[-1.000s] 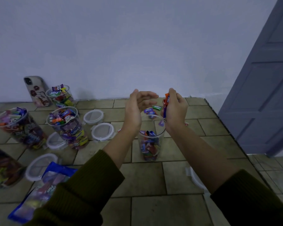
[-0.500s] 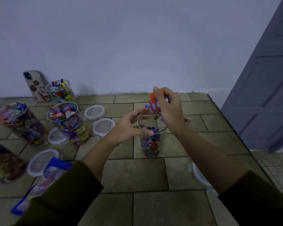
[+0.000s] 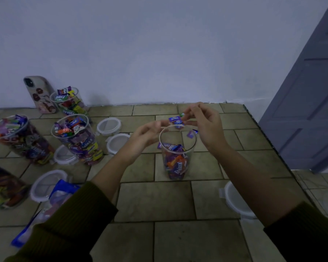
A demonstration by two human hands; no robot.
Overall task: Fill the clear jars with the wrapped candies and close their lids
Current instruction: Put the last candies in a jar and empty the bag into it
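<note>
Candies (image 3: 175, 120) have just left your right hand (image 3: 204, 127), now slack and empty, dropping into the centre jar (image 3: 176, 163); your left hand (image 3: 146, 134), uncurled, touches its rim. Roughly half full, so fetch more.

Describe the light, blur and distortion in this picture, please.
Head view: dim, bluish, flat light with faint shadows; no strong glare on the jar; left hand, right hand and the candies between them are smeared by motion; wide-angle distortion makes the left jars lean outward and slants the door.
</note>
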